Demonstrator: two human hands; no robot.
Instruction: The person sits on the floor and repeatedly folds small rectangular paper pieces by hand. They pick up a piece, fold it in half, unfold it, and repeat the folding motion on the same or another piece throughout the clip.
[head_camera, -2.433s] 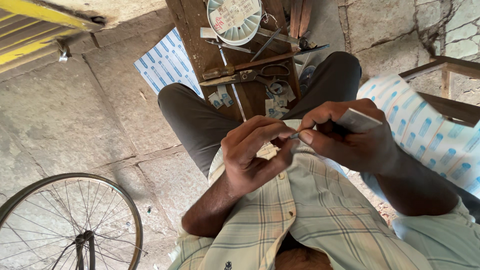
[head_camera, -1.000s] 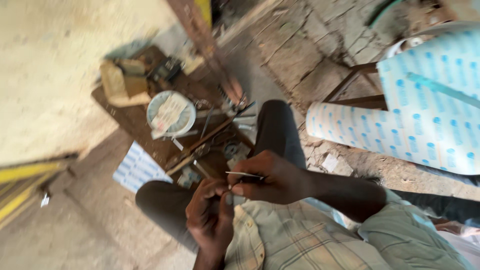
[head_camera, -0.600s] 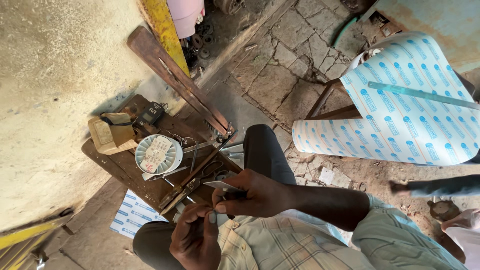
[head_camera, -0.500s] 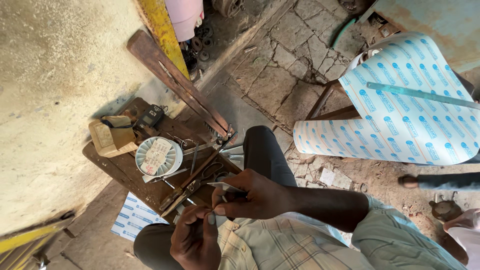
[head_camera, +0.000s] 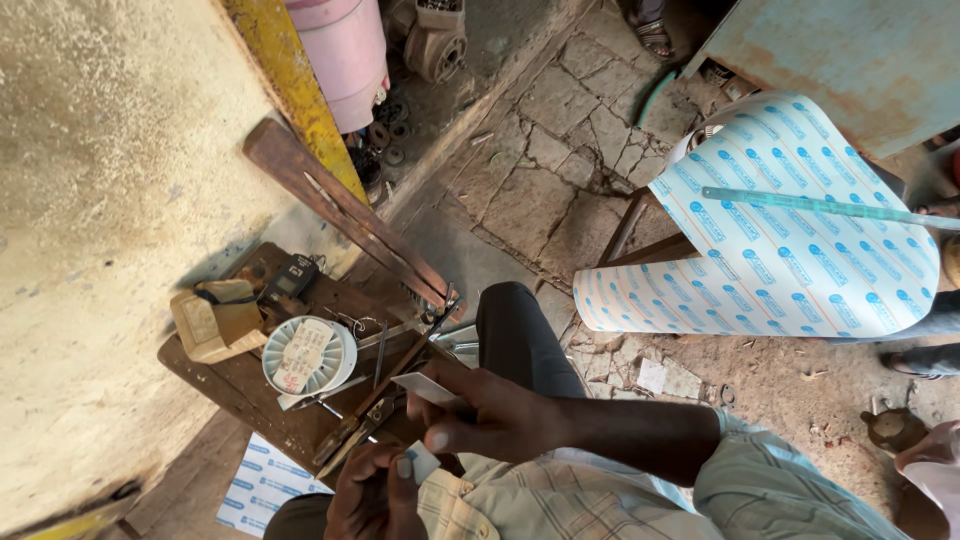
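white strip (head_camera: 425, 386) still in right hand (head_camera: 495, 415), left hand (head_camera: 375, 495) lower

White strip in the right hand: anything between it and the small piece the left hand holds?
Nothing visible. The right hand pinches the white strip just above the left hand, whose fingers hold a small white piece. Only open air separates them; the tools lie behind on the wooden board.

One head-worn view looks steeply down, close over the lap and workboard (head_camera: 250, 400).
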